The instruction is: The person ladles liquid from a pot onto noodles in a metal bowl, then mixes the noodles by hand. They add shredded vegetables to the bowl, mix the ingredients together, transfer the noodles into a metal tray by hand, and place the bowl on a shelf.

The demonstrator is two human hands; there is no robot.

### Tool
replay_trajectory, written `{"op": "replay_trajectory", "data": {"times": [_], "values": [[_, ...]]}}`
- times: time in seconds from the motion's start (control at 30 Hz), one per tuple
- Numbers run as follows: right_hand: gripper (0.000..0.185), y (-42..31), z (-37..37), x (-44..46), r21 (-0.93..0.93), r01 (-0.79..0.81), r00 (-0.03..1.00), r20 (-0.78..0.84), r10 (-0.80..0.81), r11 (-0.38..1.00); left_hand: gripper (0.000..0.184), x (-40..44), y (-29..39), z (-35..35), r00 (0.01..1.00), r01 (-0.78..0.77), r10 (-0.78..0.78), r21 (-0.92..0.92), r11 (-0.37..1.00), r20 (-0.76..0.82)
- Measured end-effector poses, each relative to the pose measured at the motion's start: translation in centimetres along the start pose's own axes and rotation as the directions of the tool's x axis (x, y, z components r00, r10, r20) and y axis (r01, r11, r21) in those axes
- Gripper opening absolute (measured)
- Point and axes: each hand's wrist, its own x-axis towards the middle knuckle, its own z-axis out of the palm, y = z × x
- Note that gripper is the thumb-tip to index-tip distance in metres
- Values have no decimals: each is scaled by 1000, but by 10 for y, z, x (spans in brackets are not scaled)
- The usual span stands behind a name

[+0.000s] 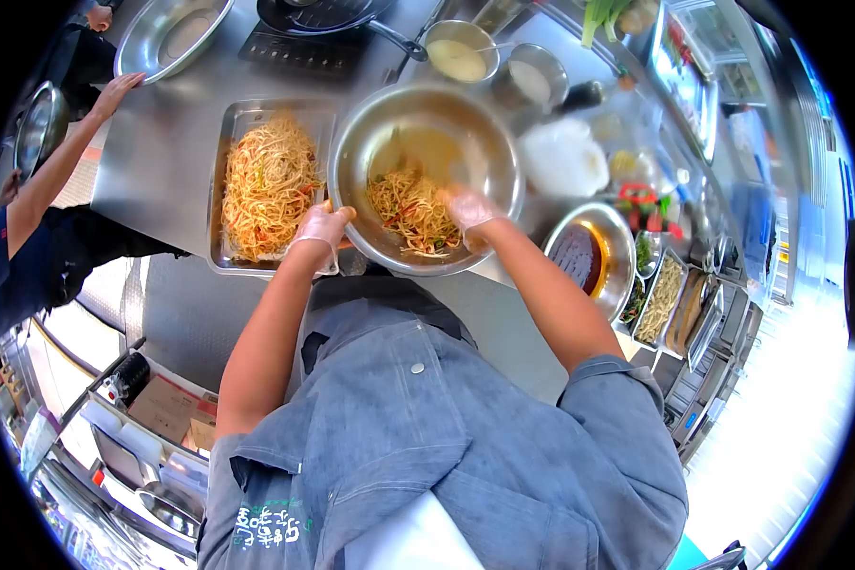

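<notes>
A large steel mixing bowl (pixel 351 152) stands in front of me with a mound of noodles (pixel 407 211) mixed with shredded vegetables. My left hand (pixel 321 231), in a clear plastic glove, is closed on the bowl's left rim. Inside the bowl, my gloved right hand (pixel 472 213) touches the right side of the noodles; its fingers are blurred, so their grip does not show. Left of the bowl lies a rectangular steel tray (pixel 217 214) heaped with more noodles (pixel 268 190), close beside my left hand.
To the right sits a steel bowl of dark, oily sauce (pixel 579 256), near trays of shredded ingredients (pixel 660 299). Behind are a pot of yellowish liquid (pixel 456 62) and a black pan (pixel 318 14). A co-worker's hand (pixel 119 93) touches a metal basin (pixel 166 43).
</notes>
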Motion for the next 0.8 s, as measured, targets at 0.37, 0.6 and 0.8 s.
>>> {"op": "replay_trajectory", "data": {"times": [0.37,0.6,0.8], "values": [[61,-107,7,-20,-222,805,587,173,-791,549,28,-89,3,-45,893,-202,303,303,931,-334],[103,-210,24,-40,100,153,973,-189,-133,983,27,-156,21,-86,680,-373,527,378,847,-510],[92,-251,100,13,425,149,963,-266,-34,893,25,-136,-1,-83,569,-406,576,409,817,-587]]}}
